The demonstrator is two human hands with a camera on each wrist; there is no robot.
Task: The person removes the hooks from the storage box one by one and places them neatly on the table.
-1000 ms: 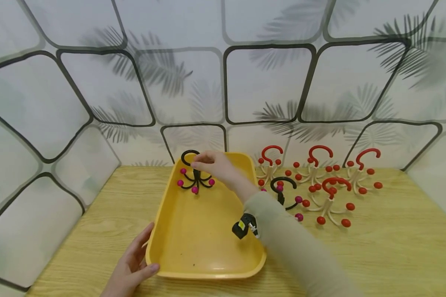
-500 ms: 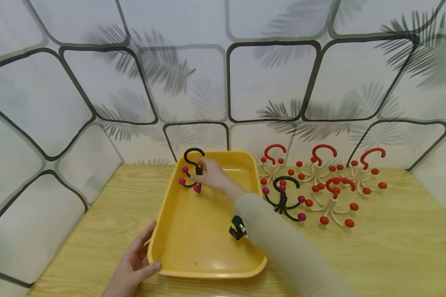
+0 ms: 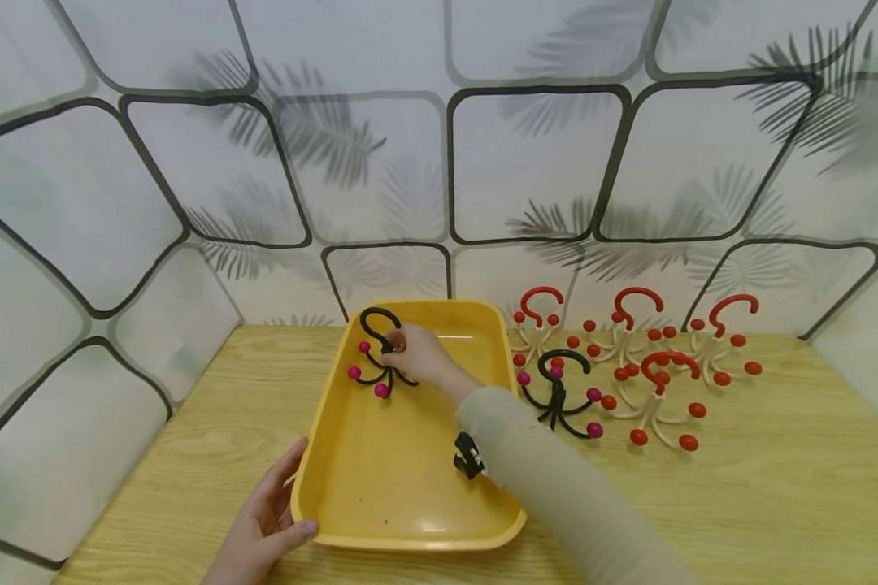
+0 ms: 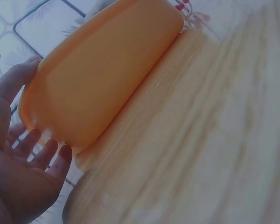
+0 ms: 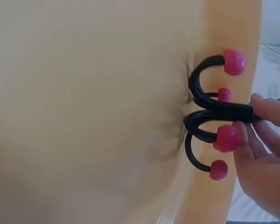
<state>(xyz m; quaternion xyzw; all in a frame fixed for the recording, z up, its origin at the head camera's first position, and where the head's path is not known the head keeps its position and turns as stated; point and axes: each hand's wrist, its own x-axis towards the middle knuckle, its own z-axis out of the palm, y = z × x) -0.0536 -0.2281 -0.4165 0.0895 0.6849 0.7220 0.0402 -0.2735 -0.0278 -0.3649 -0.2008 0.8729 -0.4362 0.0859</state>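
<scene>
My right hand (image 3: 423,355) pinches the stem of a black hook hanger (image 5: 224,112), whose curved prongs end in pink balls. The hanger is upright inside the far left part of a yellow plastic tray (image 3: 402,479), low over its floor; in the right wrist view its prong bends seem to touch the floor. My left hand (image 3: 267,520) grips the tray's near left corner, thumb at the rim and fingers against the outer wall, as the left wrist view (image 4: 28,163) also shows. A second black hanger (image 3: 558,398) stands on the table right of the tray.
Several cream hangers with red hooks and red balls (image 3: 651,410) stand on the wooden table (image 3: 775,487) right of the tray. A patterned wall (image 3: 527,171) rises behind the table. A black wrist camera (image 3: 468,457) sits on my right sleeve.
My right hand has carried the black hanger over the far left of the tray and lowered it slightly towards the floor. The left hand has stayed at the tray's corner.
</scene>
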